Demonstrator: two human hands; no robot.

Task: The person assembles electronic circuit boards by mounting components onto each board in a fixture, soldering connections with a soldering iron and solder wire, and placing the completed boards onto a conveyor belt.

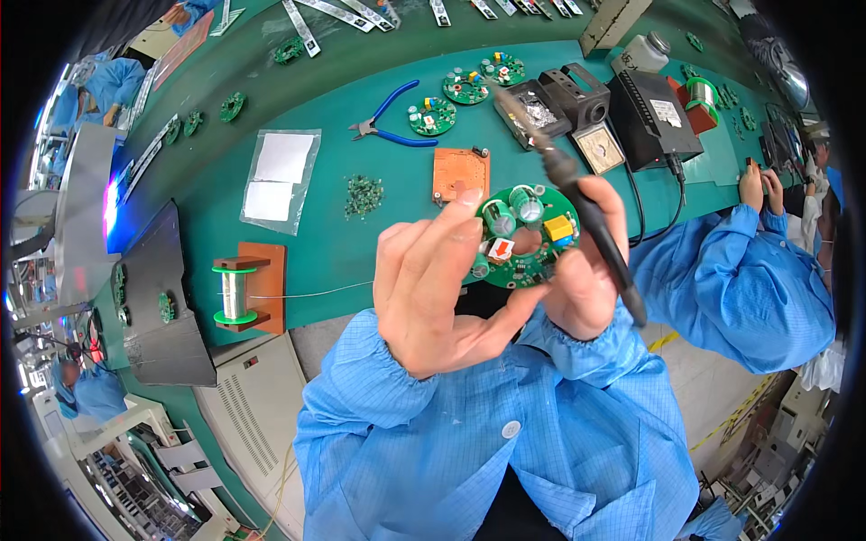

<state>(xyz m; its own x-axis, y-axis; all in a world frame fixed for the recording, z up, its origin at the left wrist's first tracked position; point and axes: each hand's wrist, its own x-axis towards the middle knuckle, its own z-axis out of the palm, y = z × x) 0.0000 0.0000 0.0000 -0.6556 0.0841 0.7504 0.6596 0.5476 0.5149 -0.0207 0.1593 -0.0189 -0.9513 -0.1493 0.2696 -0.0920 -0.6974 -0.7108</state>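
Note:
My left hand (422, 288) grips the left edge of a round green circuit board (539, 267) between its fingers and thumb. Two silver-topped capacitors, a yellow block part and a white part with a red arrow stand on the board's upward face. A soldering iron (595, 224) with a black handle lies in my closed right hand (582, 293), its tip pointing up and away to the left. That hand's thumb is at the board's right edge. Thin solder wire (329, 291) runs from a spool (234, 296) on a brown stand toward my left hand.
Beyond my hands are an orange-brown block (456, 171), blue-handled cutters (401, 140), small loose parts (363, 196) and several round boards (431, 116). A soldering station (654, 117) and an iron holder (577, 95) stand right of these. A co-worker's blue sleeve (713, 252) is at right.

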